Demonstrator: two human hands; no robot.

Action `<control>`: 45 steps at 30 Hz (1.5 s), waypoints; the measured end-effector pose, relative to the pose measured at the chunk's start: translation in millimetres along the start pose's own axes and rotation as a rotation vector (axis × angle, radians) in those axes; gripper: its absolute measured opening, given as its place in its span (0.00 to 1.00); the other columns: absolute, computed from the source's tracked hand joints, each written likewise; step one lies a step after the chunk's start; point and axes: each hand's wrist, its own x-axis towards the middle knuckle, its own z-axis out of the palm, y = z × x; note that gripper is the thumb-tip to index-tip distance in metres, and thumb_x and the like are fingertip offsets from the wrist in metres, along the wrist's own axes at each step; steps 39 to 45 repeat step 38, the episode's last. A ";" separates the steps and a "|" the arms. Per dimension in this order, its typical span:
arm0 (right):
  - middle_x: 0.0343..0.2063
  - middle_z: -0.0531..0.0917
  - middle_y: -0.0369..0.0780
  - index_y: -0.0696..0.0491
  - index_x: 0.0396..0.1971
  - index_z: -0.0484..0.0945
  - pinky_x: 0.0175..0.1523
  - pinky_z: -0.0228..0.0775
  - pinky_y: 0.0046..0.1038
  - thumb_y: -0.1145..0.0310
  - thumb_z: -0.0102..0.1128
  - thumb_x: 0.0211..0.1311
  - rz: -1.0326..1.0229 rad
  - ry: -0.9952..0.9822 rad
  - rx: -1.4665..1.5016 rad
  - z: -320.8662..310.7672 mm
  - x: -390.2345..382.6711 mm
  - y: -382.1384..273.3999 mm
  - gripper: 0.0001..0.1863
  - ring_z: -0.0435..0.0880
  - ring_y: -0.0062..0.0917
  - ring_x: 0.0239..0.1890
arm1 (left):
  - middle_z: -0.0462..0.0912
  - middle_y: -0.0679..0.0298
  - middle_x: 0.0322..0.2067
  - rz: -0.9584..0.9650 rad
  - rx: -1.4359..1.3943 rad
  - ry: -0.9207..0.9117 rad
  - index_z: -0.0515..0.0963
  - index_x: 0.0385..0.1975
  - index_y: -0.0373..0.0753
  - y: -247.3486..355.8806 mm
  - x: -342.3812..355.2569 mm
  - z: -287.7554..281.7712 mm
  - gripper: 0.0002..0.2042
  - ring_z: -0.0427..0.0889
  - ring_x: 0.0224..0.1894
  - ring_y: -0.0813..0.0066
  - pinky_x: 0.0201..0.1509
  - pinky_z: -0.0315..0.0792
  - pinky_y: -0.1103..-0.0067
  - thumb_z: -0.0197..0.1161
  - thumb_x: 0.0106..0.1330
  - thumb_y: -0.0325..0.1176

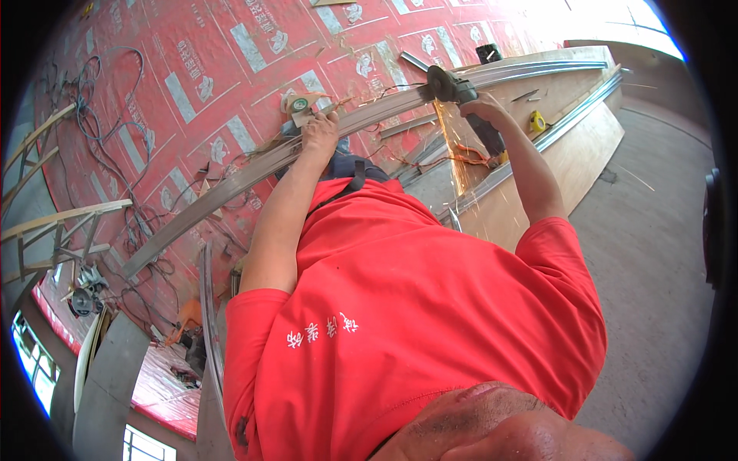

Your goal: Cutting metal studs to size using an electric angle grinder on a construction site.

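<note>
My left hand (pixel 319 137) presses on a long grey metal channel (pixel 223 186), its fingers closed over the strip. My right hand (pixel 486 114) grips the body of an angle grinder (pixel 487 137). The grinder's dark disc (pixel 441 83) meets the metal to the right of my left hand, and orange sparks (pixel 455 157) stream down from there toward me. Whether the disc has passed through the strip cannot be seen. Beside my left fingers sits a round green-and-white object (pixel 300 104) on a small pale piece.
Plywood sheets (pixel 573 165) with shiny metal strips lie on the right, a yellow tape measure (pixel 536 121) on one. Red printed sheeting (pixel 177 61) covers the floor ahead. Tangled cables (pixel 96 134) and wooden frames (pixel 69 211) lie left. A dark cylinder (pixel 488 54) stands beyond the grinder.
</note>
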 end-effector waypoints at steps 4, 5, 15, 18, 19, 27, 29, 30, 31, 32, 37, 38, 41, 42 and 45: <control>0.21 0.79 0.36 0.56 0.29 0.81 0.30 0.67 0.26 0.63 0.68 0.35 0.006 -0.040 0.093 0.7 -9.5 -2.3 0.17 0.76 0.20 0.23 | 0.76 0.51 0.43 -0.032 -0.019 -0.049 0.67 0.45 0.38 1.3 2.0 0.0 0.11 0.82 0.43 0.56 0.43 0.76 0.64 0.49 0.66 0.33; 0.21 0.79 0.36 0.56 0.29 0.81 0.30 0.67 0.26 0.63 0.68 0.35 0.011 -0.040 0.093 0.5 -4.1 6.6 0.17 0.76 0.20 0.23 | 0.76 0.51 0.43 -0.029 -0.021 -0.051 0.67 0.45 0.38 1.7 1.6 0.1 0.11 0.82 0.43 0.56 0.43 0.76 0.64 0.49 0.66 0.33; 0.20 0.79 0.38 0.58 0.24 0.81 0.27 0.68 0.27 0.62 0.70 0.28 0.073 0.031 -0.022 7.8 -20.7 5.4 0.19 0.77 0.24 0.21 | 0.76 0.51 0.43 -0.006 -0.008 -0.054 0.66 0.46 0.37 0.0 3.3 1.4 0.11 0.82 0.43 0.57 0.41 0.78 0.65 0.50 0.67 0.34; 0.22 0.80 0.39 0.56 0.28 0.81 0.31 0.69 0.28 0.61 0.70 0.29 0.063 0.012 -0.049 7.9 -18.9 16.5 0.21 0.78 0.26 0.24 | 0.76 0.51 0.43 -0.010 -0.011 -0.064 0.66 0.46 0.38 1.1 3.5 1.0 0.11 0.82 0.43 0.57 0.42 0.78 0.65 0.50 0.67 0.34; 0.25 0.81 0.39 0.55 0.32 0.82 0.34 0.70 0.29 0.60 0.69 0.30 0.054 -0.023 -0.037 8.4 -17.9 18.8 0.23 0.79 0.27 0.26 | 0.76 0.51 0.43 -0.014 -0.012 -0.071 0.66 0.46 0.38 1.1 3.5 1.2 0.11 0.82 0.44 0.57 0.42 0.78 0.65 0.50 0.67 0.34; 0.23 0.80 0.39 0.57 0.29 0.82 0.31 0.69 0.29 0.61 0.70 0.29 0.058 -0.006 -0.004 9.1 -15.9 20.2 0.22 0.78 0.26 0.24 | 0.76 0.52 0.40 -0.006 -0.007 -0.024 0.65 0.44 0.38 0.1 3.5 6.7 0.10 0.82 0.41 0.58 0.40 0.78 0.66 0.50 0.66 0.33; 0.21 0.79 0.39 0.58 0.27 0.81 0.29 0.69 0.28 0.61 0.70 0.28 0.043 0.017 0.013 10.2 -14.7 12.6 0.22 0.77 0.25 0.21 | 0.77 0.52 0.38 0.006 0.009 0.025 0.65 0.43 0.37 -0.9 3.9 9.5 0.10 0.84 0.38 0.59 0.37 0.79 0.67 0.50 0.65 0.32; 0.21 0.79 0.39 0.59 0.26 0.81 0.29 0.69 0.28 0.61 0.70 0.28 0.054 0.027 0.006 9.5 -16.5 7.1 0.22 0.77 0.25 0.21 | 0.76 0.52 0.40 -0.011 -0.003 -0.026 0.65 0.43 0.38 0.6 4.8 9.0 0.10 0.82 0.41 0.58 0.40 0.78 0.66 0.49 0.66 0.33; 0.20 0.79 0.39 0.59 0.26 0.81 0.29 0.69 0.28 0.61 0.70 0.27 0.066 0.037 -0.001 8.4 -17.6 3.7 0.22 0.77 0.25 0.22 | 0.76 0.52 0.42 -0.028 -0.016 -0.077 0.66 0.44 0.39 1.3 5.6 8.4 0.10 0.81 0.44 0.58 0.42 0.76 0.64 0.48 0.67 0.34; 0.20 0.79 0.39 0.59 0.26 0.81 0.29 0.69 0.28 0.61 0.70 0.27 0.067 0.036 -0.002 6.9 -17.5 2.7 0.22 0.77 0.25 0.22 | 0.76 0.52 0.42 -0.028 -0.017 -0.078 0.66 0.44 0.39 1.1 6.4 7.8 0.10 0.81 0.44 0.58 0.42 0.76 0.64 0.48 0.67 0.34; 0.21 0.80 0.39 0.59 0.27 0.81 0.30 0.70 0.29 0.60 0.70 0.27 0.052 -0.005 -0.022 6.4 -22.3 4.1 0.22 0.78 0.26 0.22 | 0.76 0.52 0.42 -0.020 -0.037 -0.085 0.65 0.44 0.39 -0.9 6.3 5.9 0.09 0.81 0.44 0.57 0.42 0.76 0.63 0.48 0.67 0.34; 0.21 0.80 0.39 0.59 0.27 0.81 0.30 0.70 0.29 0.60 0.70 0.27 0.052 -0.004 -0.023 6.1 -22.5 3.8 0.22 0.78 0.26 0.22 | 0.76 0.52 0.42 -0.021 -0.038 -0.085 0.65 0.44 0.39 -0.8 6.0 5.4 0.09 0.81 0.44 0.57 0.42 0.76 0.63 0.48 0.67 0.34; 0.21 0.80 0.39 0.59 0.27 0.81 0.30 0.70 0.29 0.60 0.70 0.27 0.052 -0.004 -0.023 6.1 -22.5 3.8 0.22 0.78 0.26 0.22 | 0.76 0.52 0.42 -0.021 -0.038 -0.085 0.65 0.44 0.39 -0.8 6.0 5.4 0.09 0.81 0.44 0.57 0.42 0.76 0.63 0.48 0.67 0.34; 0.21 0.80 0.39 0.59 0.27 0.81 0.30 0.70 0.29 0.60 0.70 0.27 0.052 -0.004 -0.023 6.1 -22.5 3.8 0.22 0.78 0.26 0.22 | 0.76 0.52 0.42 -0.021 -0.038 -0.085 0.65 0.44 0.39 -0.8 6.0 5.4 0.09 0.81 0.44 0.57 0.42 0.76 0.63 0.48 0.67 0.34; 0.21 0.80 0.39 0.59 0.27 0.81 0.30 0.70 0.29 0.60 0.70 0.27 0.052 -0.004 -0.023 6.1 -22.5 3.8 0.22 0.78 0.26 0.22 | 0.76 0.52 0.42 -0.021 -0.038 -0.085 0.65 0.44 0.39 -0.8 6.0 5.4 0.09 0.81 0.44 0.57 0.42 0.76 0.63 0.48 0.67 0.34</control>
